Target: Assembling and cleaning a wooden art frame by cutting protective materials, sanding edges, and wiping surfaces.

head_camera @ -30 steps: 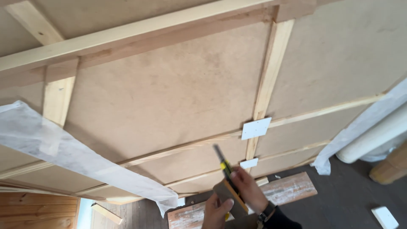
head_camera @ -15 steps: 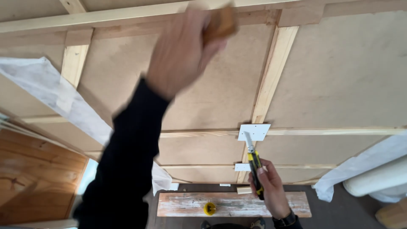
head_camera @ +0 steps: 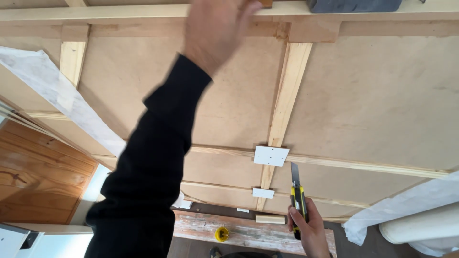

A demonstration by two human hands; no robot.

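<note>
My left hand is raised to the top wooden rail, its black sleeve crossing the middle of the view. Its fingertips are on a small brown block at the frame's upper edge, mostly cut off. My right hand is low at the right, gripping a yellow-and-black utility knife with the blade out and pointing up. The blade tip is just right of a white square plate on a vertical batten.
Brown fibreboard panels are framed by pale battens. A dark grey object lies on the top rail. A smaller white plate sits lower down. White sheeting hangs left and right. A weathered plank carries a yellow round thing.
My left hand has risen from beside the right hand up to the top rail, carrying the brown block. My right hand with the knife has shifted slightly right, below the white plate.
</note>
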